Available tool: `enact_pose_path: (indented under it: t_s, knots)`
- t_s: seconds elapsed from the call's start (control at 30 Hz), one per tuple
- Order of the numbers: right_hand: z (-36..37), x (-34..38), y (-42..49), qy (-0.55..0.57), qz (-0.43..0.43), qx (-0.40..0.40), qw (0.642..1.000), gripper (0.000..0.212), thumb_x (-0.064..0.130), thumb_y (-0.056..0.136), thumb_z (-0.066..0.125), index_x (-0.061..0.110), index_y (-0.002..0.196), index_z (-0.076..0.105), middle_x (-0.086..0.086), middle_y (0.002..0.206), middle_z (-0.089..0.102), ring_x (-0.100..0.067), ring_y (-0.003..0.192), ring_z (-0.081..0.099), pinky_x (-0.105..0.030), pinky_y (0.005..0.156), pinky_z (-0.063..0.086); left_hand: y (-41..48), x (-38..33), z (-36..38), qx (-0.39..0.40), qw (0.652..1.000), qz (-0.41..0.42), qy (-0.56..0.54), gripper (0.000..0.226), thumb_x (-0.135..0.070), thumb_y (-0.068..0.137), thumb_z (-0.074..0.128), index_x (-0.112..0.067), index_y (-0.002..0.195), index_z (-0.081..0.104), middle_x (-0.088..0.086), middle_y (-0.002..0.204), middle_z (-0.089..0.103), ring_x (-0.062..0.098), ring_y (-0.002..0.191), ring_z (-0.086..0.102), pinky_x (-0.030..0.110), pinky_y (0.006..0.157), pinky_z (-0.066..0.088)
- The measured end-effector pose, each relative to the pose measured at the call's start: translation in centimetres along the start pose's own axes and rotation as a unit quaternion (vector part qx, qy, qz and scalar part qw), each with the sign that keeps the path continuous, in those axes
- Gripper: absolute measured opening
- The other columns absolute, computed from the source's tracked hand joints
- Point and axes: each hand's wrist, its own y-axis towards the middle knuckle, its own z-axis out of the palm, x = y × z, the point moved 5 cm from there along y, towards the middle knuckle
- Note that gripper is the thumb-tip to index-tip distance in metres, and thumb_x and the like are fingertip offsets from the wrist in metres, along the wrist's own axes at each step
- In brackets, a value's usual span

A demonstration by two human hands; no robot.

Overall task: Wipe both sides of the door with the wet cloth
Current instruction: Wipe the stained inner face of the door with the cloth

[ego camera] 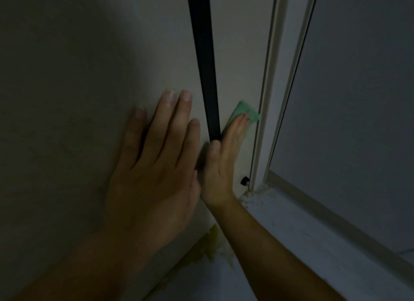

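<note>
We wipe the door point(67, 76) low: right hand point(221, 166) flat on cloth point(245, 109), left hand point(152, 173) flat (bracing); next, probably sweep lower.

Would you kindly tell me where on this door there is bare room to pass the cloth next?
Free: the pale door panel above the green cloth, between the black vertical strip and the white frame. Crowded: lower down, the right hand, left hand and small black knob sit close together.

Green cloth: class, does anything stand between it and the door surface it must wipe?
Nothing visible does. The right hand presses the green cloth flat against the door, just right of its black edge.
</note>
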Motion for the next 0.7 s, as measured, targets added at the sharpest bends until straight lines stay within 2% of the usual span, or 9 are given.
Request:
enact_pose_path:
  t_s: [0.07, 0.13, 0.27, 0.33, 0.43, 0.47, 0.57, 0.63, 0.7]
  knots:
    - [-0.5, -2.9, -1.1, -0.043, 0.037, 0.0, 0.998, 0.061, 0.024, 0.11, 0.025, 0.003, 0.158, -0.007, 0.0, 0.166, -0.016, -0.022, 0.157, -0.012, -0.045, 0.128, -0.006, -0.1, 0.0, 0.2, 0.004, 1.0, 0.005, 0.009, 0.069, -0.031, 0.092, 0.046, 0.001, 0.153, 0.038, 0.022, 0.168, 0.014, 0.04, 0.156, 0.007, 0.056, 0.125, -0.007]
    - [-1.4, -7.1, -3.4, -0.015, 0.183, 0.013, 0.983, 0.057, 0.021, 0.113, 0.026, 0.012, 0.157, -0.01, 0.002, 0.166, -0.016, -0.012, 0.156, -0.013, -0.039, 0.128, -0.007, -0.2, -0.3, 0.5, 0.008, 1.0, 0.012, 0.019, 0.071, -0.032, 0.091, 0.045, 0.0, 0.154, 0.036, 0.021, 0.168, 0.013, 0.039, 0.156, 0.006, 0.058, 0.124, -0.007]
    - [-1.9, -12.1, -8.8, 0.03, 0.379, 0.005, 0.925, 0.06, 0.039, 0.109, 0.029, 0.029, 0.157, -0.006, 0.012, 0.167, -0.003, -0.007, 0.156, -0.001, -0.035, 0.128, -0.004, -0.9, -1.3, 1.5, 0.02, 0.999, 0.022, 0.014, 0.07, -0.031, 0.092, 0.046, 0.001, 0.154, 0.037, 0.021, 0.168, 0.013, 0.038, 0.157, 0.006, 0.06, 0.125, -0.004]
    - [-1.0, -12.2, -11.1, 0.036, 0.397, 0.008, 0.917, 0.061, 0.053, 0.102, 0.031, 0.041, 0.15, -0.004, 0.028, 0.16, -0.004, 0.006, 0.149, -0.003, -0.024, 0.125, -0.01, -1.4, -1.6, 2.2, 0.034, 0.999, 0.032, 0.016, 0.07, -0.029, 0.092, 0.049, 0.001, 0.153, 0.037, 0.021, 0.168, 0.013, 0.038, 0.157, 0.007, 0.059, 0.125, -0.004]
    - [-0.5, -11.4, -13.1, 0.03, 0.351, 0.014, 0.936, 0.064, 0.06, 0.096, 0.034, 0.043, 0.148, 0.002, 0.047, 0.141, -0.012, 0.037, 0.125, -0.011, 0.007, 0.101, -0.013, -1.7, -1.7, 2.7, 0.035, 0.999, 0.033, 0.023, 0.07, -0.028, 0.091, 0.05, 0.001, 0.153, 0.038, 0.022, 0.168, 0.014, 0.039, 0.156, 0.008, 0.057, 0.125, -0.005]
    - [-0.8, -12.1, -13.1, 0.027, 0.355, 0.0, 0.934, 0.062, 0.056, 0.099, 0.036, 0.04, 0.151, 0.007, 0.041, 0.149, -0.005, 0.032, 0.133, -0.007, 0.002, 0.108, -0.011, -1.7, -1.7, 2.7, 0.034, 0.999, 0.03, 0.022, 0.069, -0.027, 0.091, 0.05, 0.001, 0.152, 0.038, 0.022, 0.167, 0.014, 0.04, 0.156, 0.008, 0.058, 0.125, -0.005]
    - [-1.6, -16.2, -12.4, 0.099, 0.479, -0.099, 0.867, 0.055, 0.041, 0.106, 0.047, 0.021, 0.156, 0.037, 0.0, 0.161, 0.035, -0.019, 0.15, 0.031, -0.039, 0.128, 0.016, -1.5, -1.9, 3.0, 0.03, 0.999, 0.027, 0.034, 0.069, -0.027, 0.091, 0.047, 0.001, 0.153, 0.037, 0.022, 0.167, 0.014, 0.04, 0.156, 0.008, 0.058, 0.125, -0.006]
    - [-1.6, -16.2, -12.6, 0.103, 0.481, -0.121, 0.862, 0.054, 0.038, 0.106, 0.05, 0.02, 0.156, 0.038, 0.001, 0.16, 0.036, -0.019, 0.146, 0.035, -0.038, 0.127, 0.018, -1.6, -1.9, 3.2, 0.031, 0.998, 0.028, 0.04, 0.07, -0.027, 0.091, 0.046, 0.0, 0.154, 0.035, 0.022, 0.167, 0.014, 0.04, 0.156, 0.007, 0.057, 0.124, -0.009]
    - [-1.3, -15.2, -13.2, 0.083, 0.443, -0.07, 0.89, 0.055, 0.04, 0.107, 0.043, 0.028, 0.158, 0.026, 0.016, 0.156, 0.022, -0.005, 0.144, 0.022, -0.018, 0.122, 0.011, -1.7, -1.9, 3.4, 0.03, 0.998, 0.026, 0.043, 0.071, -0.027, 0.091, 0.048, 0.0, 0.155, 0.034, 0.022, 0.167, 0.013, 0.041, 0.155, 0.007, 0.056, 0.124, -0.01]
